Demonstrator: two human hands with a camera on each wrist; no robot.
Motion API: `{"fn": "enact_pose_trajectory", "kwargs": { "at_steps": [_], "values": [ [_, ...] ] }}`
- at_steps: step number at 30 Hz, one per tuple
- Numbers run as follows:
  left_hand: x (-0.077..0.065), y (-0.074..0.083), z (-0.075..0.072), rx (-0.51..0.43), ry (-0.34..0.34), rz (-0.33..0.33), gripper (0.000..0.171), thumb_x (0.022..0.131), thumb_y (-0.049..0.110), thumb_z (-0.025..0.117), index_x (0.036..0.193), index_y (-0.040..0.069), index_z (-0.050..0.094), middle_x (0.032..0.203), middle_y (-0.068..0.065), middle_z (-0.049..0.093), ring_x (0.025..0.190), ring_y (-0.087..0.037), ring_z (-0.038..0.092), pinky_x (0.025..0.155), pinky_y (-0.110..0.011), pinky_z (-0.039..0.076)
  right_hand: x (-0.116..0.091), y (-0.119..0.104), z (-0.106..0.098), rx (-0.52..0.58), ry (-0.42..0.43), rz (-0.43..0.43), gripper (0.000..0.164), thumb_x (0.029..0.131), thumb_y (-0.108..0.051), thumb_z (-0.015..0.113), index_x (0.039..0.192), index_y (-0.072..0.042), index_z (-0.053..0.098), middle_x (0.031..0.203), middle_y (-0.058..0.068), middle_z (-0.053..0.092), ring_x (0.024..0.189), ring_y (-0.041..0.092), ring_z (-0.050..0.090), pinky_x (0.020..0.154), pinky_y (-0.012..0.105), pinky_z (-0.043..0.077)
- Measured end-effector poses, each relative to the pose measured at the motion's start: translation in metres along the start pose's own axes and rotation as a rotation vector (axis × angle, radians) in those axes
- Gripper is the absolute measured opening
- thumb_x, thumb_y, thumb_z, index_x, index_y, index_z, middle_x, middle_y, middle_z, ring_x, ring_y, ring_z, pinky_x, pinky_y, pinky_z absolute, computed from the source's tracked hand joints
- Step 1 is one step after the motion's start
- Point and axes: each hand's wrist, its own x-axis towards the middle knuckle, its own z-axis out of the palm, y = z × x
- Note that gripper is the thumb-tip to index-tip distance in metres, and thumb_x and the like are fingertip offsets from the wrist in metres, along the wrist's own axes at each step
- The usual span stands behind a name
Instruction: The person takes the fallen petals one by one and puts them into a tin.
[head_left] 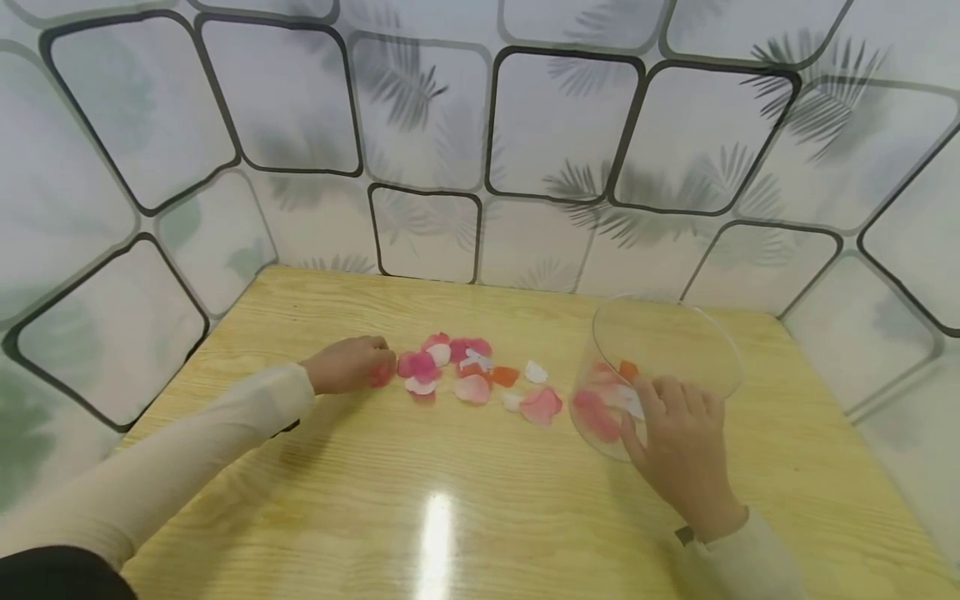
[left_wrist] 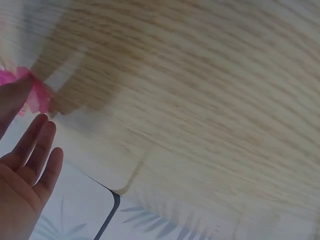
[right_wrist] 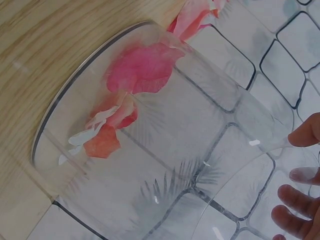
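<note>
As right hand (head_left: 677,442) grips one container (head_left: 663,354), left hand (head_left: 347,365), many petals (head_left: 472,389)

In front of you there is a table (head_left: 525,508) with light yellow wood grain, and on its near part you can see a bright white reflection (head_left: 435,542). Behind the table and along its two sides, you have a whitish wall covering (head_left: 562,125), printed with rounded dark and grey outlines and feathery grey-green leaves.

We have left arm (head_left: 202,450) extended, left hand (head_left: 348,367) low, fingers (left_wrist: 49,142) nearly straight; right hand (head_left: 678,442) grips, fingers (right_wrist: 295,202) bent, thumb (right_wrist: 306,131) apart.
</note>
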Motion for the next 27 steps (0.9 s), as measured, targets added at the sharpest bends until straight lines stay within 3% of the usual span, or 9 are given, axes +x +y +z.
{"fn": "enact_pose_trajectory", "kwargs": {
  "at_steps": [8,17,21,27],
  "values": [
    [0.004,-0.001,0.0,-0.04,-0.036,-0.047,0.011,0.081,0.003,0.065,0.081,0.012,0.059,0.076,0.0,0.053,0.067,-0.011,0.047,0.063,-0.027,0.044,0.0,0.0,0.0,0.004,0.005,-0.001,0.039,0.085,-0.032,0.041,0.099,0.001,0.056,0.083,0.017,0.054,0.074,0.035,0.049,0.064,0.046,0.031],
    [0.008,-0.008,0.004,-0.123,-0.086,-0.143,0.012,0.083,0.001,0.063,0.078,0.013,0.062,0.074,0.004,0.058,0.068,-0.009,0.048,0.065,-0.025,0.044,0.0,0.0,0.001,0.012,0.015,-0.005,0.038,0.086,-0.032,0.041,0.099,0.001,0.056,0.083,0.017,0.054,0.074,0.035,0.049,0.065,0.046,0.032],
    [0.009,-0.003,-0.005,-0.147,-0.089,-0.17,0.011,0.083,0.002,0.064,0.079,0.012,0.064,0.076,0.002,0.062,0.069,-0.01,0.051,0.066,-0.027,0.046,0.0,0.0,0.001,0.013,0.013,-0.008,0.039,0.086,-0.032,0.041,0.099,0.001,0.056,0.083,0.017,0.054,0.074,0.035,0.049,0.065,0.046,0.032],
    [0.018,0.012,-0.03,-0.169,-0.015,-0.158,0.006,0.085,0.005,0.065,0.081,0.01,0.065,0.08,0.001,0.066,0.074,-0.012,0.058,0.069,-0.032,0.05,0.0,0.001,0.001,0.008,0.002,-0.008,0.04,0.087,-0.033,0.04,0.1,0.001,0.056,0.084,0.017,0.055,0.074,0.035,0.049,0.065,0.045,0.032]
  ]
}}
